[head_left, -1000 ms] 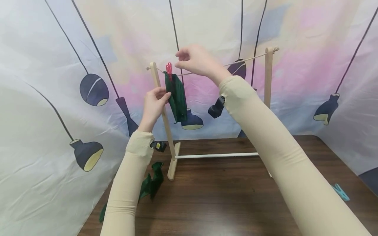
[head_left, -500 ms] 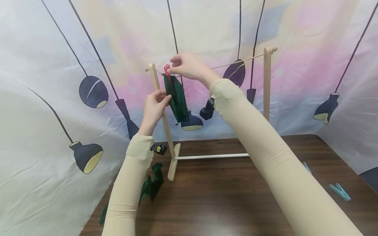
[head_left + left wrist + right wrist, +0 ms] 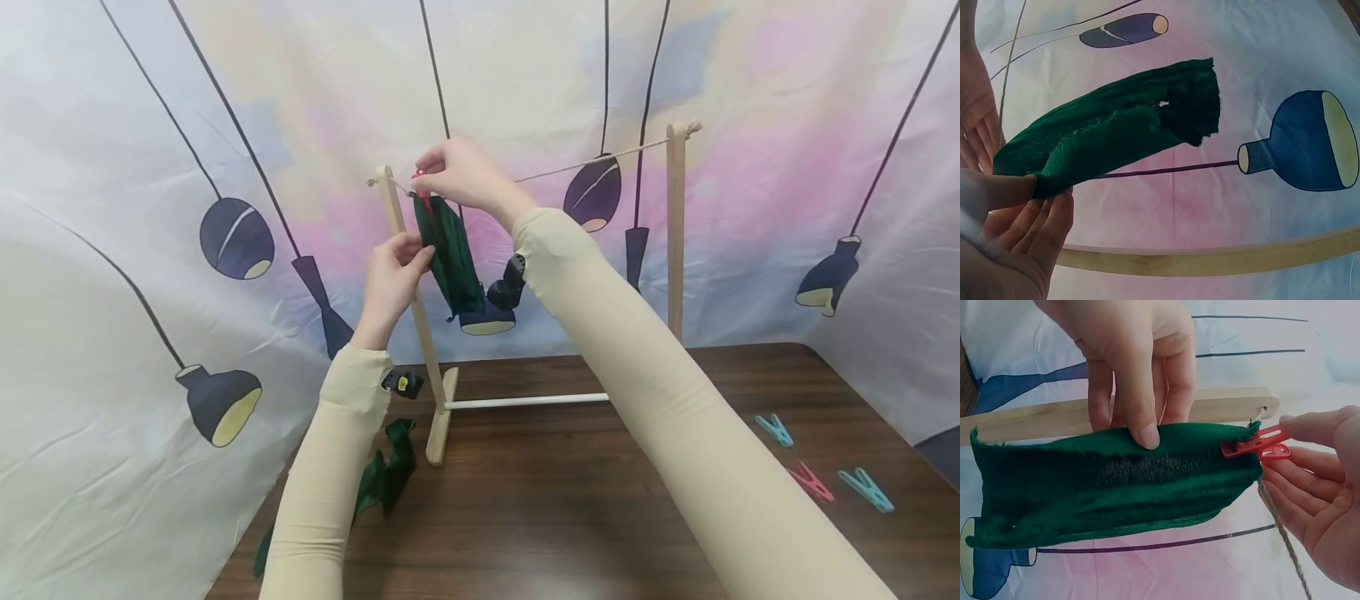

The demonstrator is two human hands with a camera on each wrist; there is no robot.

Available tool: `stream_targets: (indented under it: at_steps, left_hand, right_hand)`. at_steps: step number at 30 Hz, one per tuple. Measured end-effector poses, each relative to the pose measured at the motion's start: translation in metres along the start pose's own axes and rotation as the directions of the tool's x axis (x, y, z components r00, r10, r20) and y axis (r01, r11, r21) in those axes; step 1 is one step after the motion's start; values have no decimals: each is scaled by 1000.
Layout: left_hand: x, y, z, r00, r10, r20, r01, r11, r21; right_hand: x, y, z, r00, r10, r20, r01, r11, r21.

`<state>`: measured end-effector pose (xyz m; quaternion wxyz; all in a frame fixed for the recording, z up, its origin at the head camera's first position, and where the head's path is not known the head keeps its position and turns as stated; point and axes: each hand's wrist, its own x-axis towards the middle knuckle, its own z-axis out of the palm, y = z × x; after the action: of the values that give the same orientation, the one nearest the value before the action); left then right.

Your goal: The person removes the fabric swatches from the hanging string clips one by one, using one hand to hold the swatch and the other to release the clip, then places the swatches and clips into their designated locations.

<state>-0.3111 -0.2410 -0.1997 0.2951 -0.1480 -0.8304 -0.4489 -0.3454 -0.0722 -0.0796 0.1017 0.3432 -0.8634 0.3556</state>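
A green velvety cloth [image 3: 450,258] hangs from the rope [image 3: 1282,528] near the left post of a wooden rack. My left hand [image 3: 392,279] pinches the cloth's side edge between thumb and fingers, below the rope. At the top of the cloth, a red clothespin [image 3: 1244,447] is clipped over it. My right hand [image 3: 465,175] has its thumb and index finger on the clothespin's handles, pinching them, as the right wrist view shows. In the left wrist view the cloth [image 3: 1129,128] stretches away from the fingers, with a small hole near its far end.
The rack's left post [image 3: 426,333] and right post [image 3: 677,242] stand on a brown table [image 3: 540,500], joined low down by a white bar [image 3: 525,402]. More green cloth [image 3: 390,467] lies crumpled at left. Blue clothespins [image 3: 866,489] and a pinkish-red one [image 3: 813,482] lie at right.
My right hand has moved left and slightly down onto the red clothespin and taken hold of its handles. More clothespins on the table show beside the arm. The left hand keeps its hold.
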Motion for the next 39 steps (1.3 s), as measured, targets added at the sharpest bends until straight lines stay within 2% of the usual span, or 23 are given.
stream_targets:
  at_steps: [13, 22, 33, 39]
  left_hand:
    - [2, 7, -3, 1000, 27, -9, -27, 999, 29]
    - [3, 7, -3, 997, 47, -63, -44, 998, 48]
    - [3, 6, -3, 993, 48, -108, -42, 997, 63]
    - [3, 8, -5, 991, 73, -115, -67, 996, 54]
  right_hand:
    - [1, -5, 1, 999, -16, -44, 17, 1000, 23]
    - [-3, -6, 5, 993, -34, -116, 33, 999, -12]
    - [-4, -3, 4, 976, -95, -198, 91, 995, -32]
    - [-5, -3, 1, 967, -102, -232, 101, 995, -17]
